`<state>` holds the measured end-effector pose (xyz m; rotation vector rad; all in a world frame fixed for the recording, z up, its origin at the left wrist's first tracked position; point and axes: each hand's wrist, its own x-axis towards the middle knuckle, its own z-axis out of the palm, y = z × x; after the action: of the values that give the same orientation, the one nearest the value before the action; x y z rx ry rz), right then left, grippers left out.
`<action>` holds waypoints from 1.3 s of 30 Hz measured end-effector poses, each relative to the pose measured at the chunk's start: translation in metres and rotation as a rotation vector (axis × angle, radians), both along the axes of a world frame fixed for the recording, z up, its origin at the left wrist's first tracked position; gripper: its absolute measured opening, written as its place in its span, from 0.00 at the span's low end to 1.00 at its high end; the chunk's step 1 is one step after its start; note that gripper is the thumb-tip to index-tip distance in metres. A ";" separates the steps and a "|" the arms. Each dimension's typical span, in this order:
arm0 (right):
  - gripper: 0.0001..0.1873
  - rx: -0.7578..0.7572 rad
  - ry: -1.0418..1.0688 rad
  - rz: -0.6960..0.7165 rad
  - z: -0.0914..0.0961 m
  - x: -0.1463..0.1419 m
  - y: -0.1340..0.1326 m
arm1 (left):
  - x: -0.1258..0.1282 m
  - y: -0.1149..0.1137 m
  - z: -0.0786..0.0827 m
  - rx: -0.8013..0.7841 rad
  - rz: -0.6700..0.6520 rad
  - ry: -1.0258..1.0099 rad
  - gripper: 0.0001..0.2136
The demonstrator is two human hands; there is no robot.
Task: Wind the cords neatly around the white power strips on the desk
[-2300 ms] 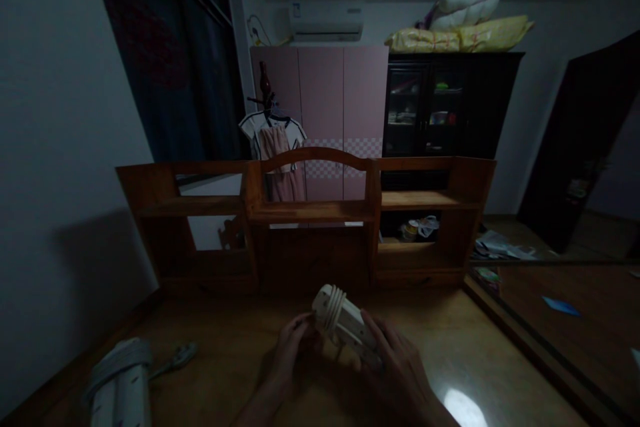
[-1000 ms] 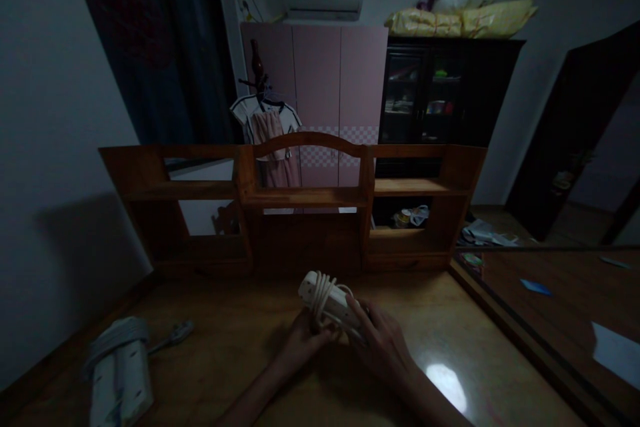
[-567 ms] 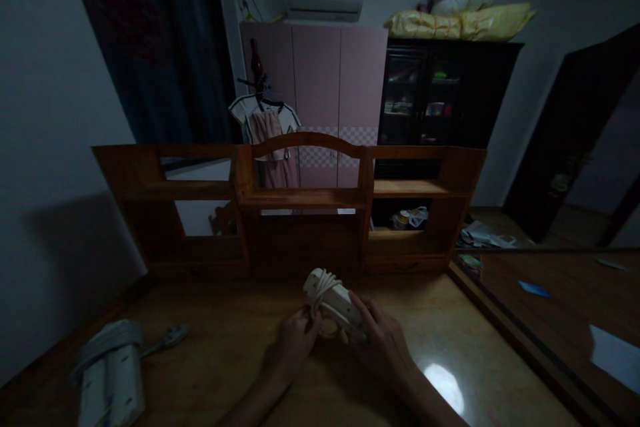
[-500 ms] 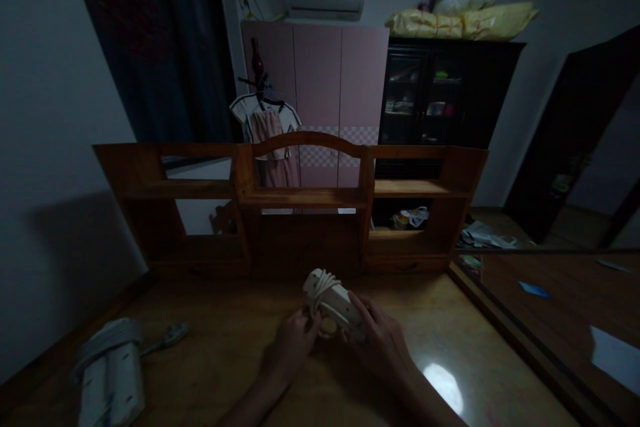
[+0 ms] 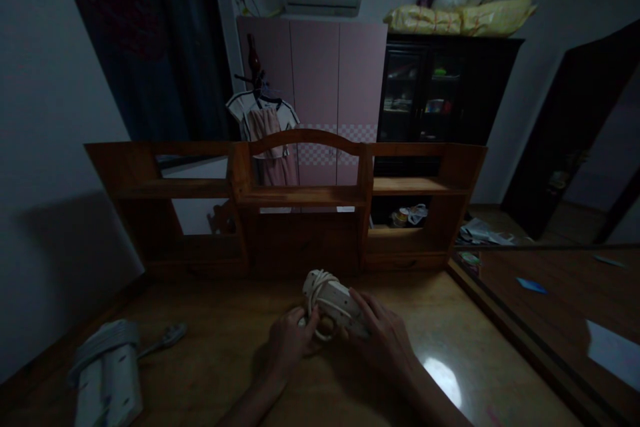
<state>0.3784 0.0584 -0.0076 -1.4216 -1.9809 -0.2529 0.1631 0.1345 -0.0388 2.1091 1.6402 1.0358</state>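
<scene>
Dim light fills the room in the head view, where a wooden shelf unit (image 5: 305, 197) stands at the back of a glossy table (image 5: 225, 353), with a pink wardrobe (image 5: 317, 73) and a black cabinet (image 5: 493, 80) beyond. Above the table's middle, a white power strip (image 5: 343, 300) sits tilted in the right hand (image 5: 383, 330), whose fingers curl round its near end. Since a moment ago the left hand (image 5: 287, 340) has drawn slightly left, its fingertips pinched together on the cord (image 5: 316, 288); turns remain round the far end and a loop hangs free, so the cord seems to be what is being worked, though winding or unwinding I cannot tell. At left lies a second strip (image 5: 115, 380), wrapped in its own grey lead (image 5: 105, 343), the plug (image 5: 174, 333) beside it.
</scene>
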 end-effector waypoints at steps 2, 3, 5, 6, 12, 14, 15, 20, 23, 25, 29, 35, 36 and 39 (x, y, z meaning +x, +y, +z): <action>0.36 -0.005 -0.035 0.001 -0.001 0.003 0.000 | -0.001 0.001 0.000 -0.028 0.017 0.003 0.23; 0.36 -0.005 -0.053 0.004 -0.003 0.004 0.000 | -0.001 0.002 0.001 -0.048 0.007 -0.012 0.23; 0.38 0.004 -0.088 0.023 -0.007 0.006 0.001 | -0.002 0.002 0.003 -0.082 -0.014 -0.063 0.22; 0.38 0.011 -0.102 0.034 -0.009 0.008 0.002 | -0.002 0.003 0.003 -0.093 -0.018 -0.088 0.21; 0.39 0.022 -0.143 0.042 -0.011 0.011 0.004 | -0.003 0.004 0.009 -0.099 -0.035 -0.154 0.18; 0.39 0.028 -0.152 0.040 -0.007 0.011 0.003 | -0.004 0.004 0.010 -0.104 -0.042 -0.172 0.17; 0.40 0.028 -0.156 0.038 -0.006 0.010 0.002 | -0.004 0.003 0.011 -0.109 -0.050 -0.175 0.17; 0.39 0.022 -0.133 0.021 -0.002 0.010 0.001 | -0.004 0.001 0.010 -0.113 -0.071 -0.156 0.17; 0.37 0.003 -0.104 0.008 -0.003 0.011 0.002 | -0.004 0.000 0.010 -0.106 -0.097 -0.149 0.18; 0.36 0.000 -0.090 -0.008 -0.004 0.011 0.003 | -0.003 -0.001 0.011 -0.117 -0.120 -0.171 0.18; 0.34 -0.012 -0.069 -0.047 -0.004 0.009 0.003 | -0.001 -0.002 0.014 -0.145 -0.140 -0.241 0.17; 0.35 -0.101 -0.032 -0.096 -0.002 0.010 0.002 | 0.000 0.001 0.011 -0.172 -0.155 -0.265 0.19; 0.34 -0.117 -0.022 -0.106 -0.002 0.011 0.002 | 0.000 0.001 0.010 -0.177 -0.152 -0.261 0.19; 0.33 -0.142 0.006 -0.140 -0.001 0.010 0.001 | -0.001 0.001 0.010 -0.185 -0.149 -0.218 0.20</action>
<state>0.3884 0.0598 -0.0083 -1.6515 -1.9289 -0.1723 0.1618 0.1358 -0.0293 1.8933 1.3965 0.9865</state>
